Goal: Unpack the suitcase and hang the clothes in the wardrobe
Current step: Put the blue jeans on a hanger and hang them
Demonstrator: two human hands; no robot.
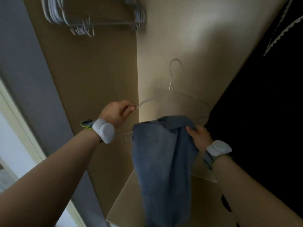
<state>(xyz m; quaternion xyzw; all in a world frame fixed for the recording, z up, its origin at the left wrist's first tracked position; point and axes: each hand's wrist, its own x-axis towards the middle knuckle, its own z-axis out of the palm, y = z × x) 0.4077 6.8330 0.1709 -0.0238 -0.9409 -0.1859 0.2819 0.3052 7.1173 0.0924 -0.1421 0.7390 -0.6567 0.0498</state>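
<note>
Denim jeans (160, 153) are hanging inside the wardrobe (98, 71) from the right hand (199, 136), clamped on their bunched top. The left hand (118, 112) is pinching one tip of the thin hanger (171, 82), so the jeans' weight risks twisting it free.

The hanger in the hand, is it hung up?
No. The hanger is not hung: its hook is free, the left hand pinches its end.

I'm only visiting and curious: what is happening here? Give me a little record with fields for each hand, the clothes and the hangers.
left hand: pinches the left end of a thin hanger
right hand: grips the top of the jeans
jeans: blue, hanging down below the hanger
spare hangers: bunched at the top, bare
dark garment: at the right, pale trim
</note>
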